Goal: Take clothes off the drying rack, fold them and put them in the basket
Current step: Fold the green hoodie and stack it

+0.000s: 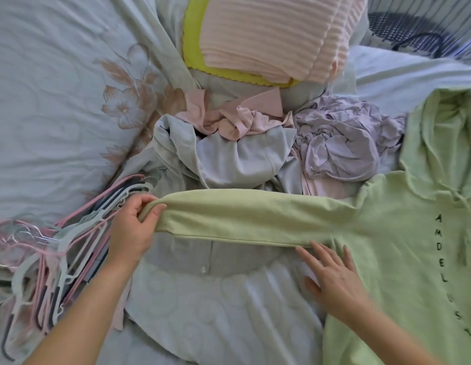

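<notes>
now our left hand (131,229) pinches the cuff (166,222) of the green hoodie (402,248), spread on the bed (44,101); our right hand (334,283) presses flat, fingers (322,255) released, near the armpit. if that palm slips, folding the sleeve may drag the body askew.

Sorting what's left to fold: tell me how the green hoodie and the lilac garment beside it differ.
The green hoodie lies spread flat; the lilac garment sits crumpled in a heap. The left hand grips the hoodie's sleeve cuff and the right hand lies flat by its armpit; no hand touches the lilac garment. The hoodie bears dark lettering; the lilac garment shows none. Both lie unfolded on the bed.
</notes>
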A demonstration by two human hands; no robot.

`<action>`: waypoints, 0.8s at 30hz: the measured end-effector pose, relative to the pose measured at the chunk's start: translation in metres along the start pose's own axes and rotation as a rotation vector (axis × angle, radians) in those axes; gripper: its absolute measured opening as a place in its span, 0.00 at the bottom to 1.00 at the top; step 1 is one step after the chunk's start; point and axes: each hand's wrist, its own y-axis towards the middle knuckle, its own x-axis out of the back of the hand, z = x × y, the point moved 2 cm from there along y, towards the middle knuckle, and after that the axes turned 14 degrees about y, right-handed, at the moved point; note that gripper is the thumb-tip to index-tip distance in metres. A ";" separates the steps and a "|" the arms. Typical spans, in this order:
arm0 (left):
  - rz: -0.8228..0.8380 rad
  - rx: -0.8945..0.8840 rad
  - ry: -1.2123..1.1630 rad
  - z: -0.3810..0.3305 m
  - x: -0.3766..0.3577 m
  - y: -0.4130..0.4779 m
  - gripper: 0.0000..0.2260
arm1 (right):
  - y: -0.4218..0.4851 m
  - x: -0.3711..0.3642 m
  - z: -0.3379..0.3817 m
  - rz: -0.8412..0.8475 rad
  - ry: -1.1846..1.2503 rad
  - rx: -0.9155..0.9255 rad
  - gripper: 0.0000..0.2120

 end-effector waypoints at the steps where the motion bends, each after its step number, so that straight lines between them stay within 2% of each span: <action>1: -0.035 0.014 -0.021 -0.012 0.007 -0.002 0.06 | -0.003 0.006 -0.002 -0.007 0.006 -0.012 0.36; 4: -0.153 0.136 -0.058 -0.033 0.016 -0.007 0.06 | -0.015 0.029 -0.008 -0.033 0.045 -0.059 0.42; 6: -0.177 0.276 -0.065 -0.035 0.016 -0.008 0.10 | -0.026 0.044 -0.016 -0.040 0.068 -0.078 0.40; 8: -0.191 0.336 -0.032 -0.047 0.014 -0.006 0.15 | -0.040 0.057 -0.029 -0.046 0.067 -0.110 0.36; 12: -0.179 0.164 0.003 -0.124 -0.009 -0.017 0.19 | -0.080 0.062 -0.069 -0.033 0.078 -0.195 0.34; 15: -0.070 -0.041 -0.062 -0.208 -0.058 -0.045 0.19 | -0.116 0.056 -0.103 0.002 0.096 -0.288 0.35; 17: 0.012 -0.133 -0.150 -0.261 -0.100 -0.068 0.16 | -0.138 0.054 -0.122 0.000 0.132 -0.341 0.32; 20: 0.080 -0.197 -0.222 -0.327 -0.163 -0.099 0.15 | -0.165 0.053 -0.151 -0.022 0.162 -0.409 0.30; 24: 0.205 -0.261 -0.261 -0.394 -0.233 -0.135 0.16 | -0.193 0.055 -0.186 -0.072 0.196 -0.465 0.32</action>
